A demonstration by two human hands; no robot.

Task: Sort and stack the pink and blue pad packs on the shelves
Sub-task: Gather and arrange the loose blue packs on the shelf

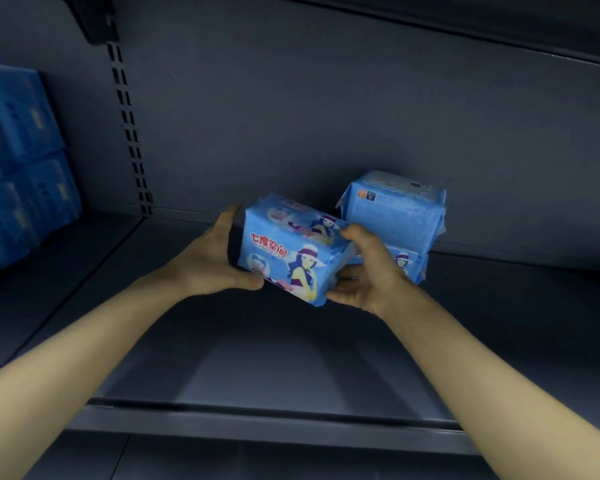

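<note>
Centrally, my left hand (207, 263) and right hand (369, 273) grip one tilted blue pad pack (286, 252) by its ends, near the back edge of the shelf (257, 358), just beside a stack of blue packs (395, 216)

Both bare forearms reach forward, converging; left hand (207, 263) grips the pack (286, 252) at its left end, thumb on the lower front edge; right hand (369, 271) clasps the right end, fingers curled over the top.

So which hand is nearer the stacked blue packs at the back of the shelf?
Right. The right hand sits directly in front of the stack; the left hand grips the far end of the held pack.
</note>
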